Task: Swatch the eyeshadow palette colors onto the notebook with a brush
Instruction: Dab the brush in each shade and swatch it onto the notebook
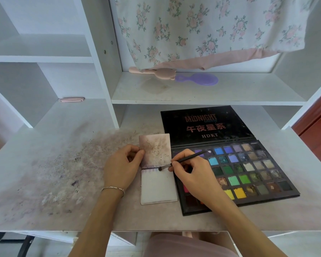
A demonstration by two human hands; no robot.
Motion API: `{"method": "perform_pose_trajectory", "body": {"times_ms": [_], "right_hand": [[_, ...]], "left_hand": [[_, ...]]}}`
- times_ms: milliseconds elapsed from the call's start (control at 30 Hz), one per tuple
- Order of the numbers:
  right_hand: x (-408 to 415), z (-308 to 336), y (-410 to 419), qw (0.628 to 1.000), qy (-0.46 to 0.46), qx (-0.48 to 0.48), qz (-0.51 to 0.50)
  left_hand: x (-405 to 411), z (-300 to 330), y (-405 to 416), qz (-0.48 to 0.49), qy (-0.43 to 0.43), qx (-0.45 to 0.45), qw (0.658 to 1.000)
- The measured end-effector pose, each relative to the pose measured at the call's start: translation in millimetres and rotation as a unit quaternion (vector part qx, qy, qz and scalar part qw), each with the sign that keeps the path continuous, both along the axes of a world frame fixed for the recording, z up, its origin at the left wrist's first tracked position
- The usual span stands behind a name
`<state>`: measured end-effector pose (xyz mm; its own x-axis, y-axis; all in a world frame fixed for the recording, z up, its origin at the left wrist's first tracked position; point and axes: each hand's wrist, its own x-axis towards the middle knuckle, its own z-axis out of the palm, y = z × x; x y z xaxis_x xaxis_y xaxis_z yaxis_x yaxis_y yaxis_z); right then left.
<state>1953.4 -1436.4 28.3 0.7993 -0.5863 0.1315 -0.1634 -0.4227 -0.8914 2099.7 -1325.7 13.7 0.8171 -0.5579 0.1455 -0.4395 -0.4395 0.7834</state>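
At the notebook's [158, 184] twelve-o'clock edge, the right hand [191, 171] pinches the brush [183, 160]. Left hand [121, 167] grips the flipped page; slipping could smear pigment.

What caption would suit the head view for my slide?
Right hand touches brush to notebook beside open eyeshadow palette; left hand steadies the page.

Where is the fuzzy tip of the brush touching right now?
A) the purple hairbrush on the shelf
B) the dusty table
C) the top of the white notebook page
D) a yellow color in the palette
C: the right hand pinches the brush, whose tip rests at the top edge of the lower page of the notebook, just below the fold, beside the palette.
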Motion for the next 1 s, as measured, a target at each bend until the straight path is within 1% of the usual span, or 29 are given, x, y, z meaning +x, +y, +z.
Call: {"method": "perform_pose_trajectory", "body": {"times_ms": [833, 1000], "right_hand": [[-2.6, 1.9, 0.4, 1.000, 0.008, 0.006, 0.008], [-1.3, 1.0, 0.3, 1.000, -0.008, 0.002, 0.003]], "left_hand": [[2.0, -3.4, -1.0, 0.011, 0.005, -0.001, 1.000], [1.7, -2.8, -0.9, 0.008, 0.005, -0.004, 1.000]]}}
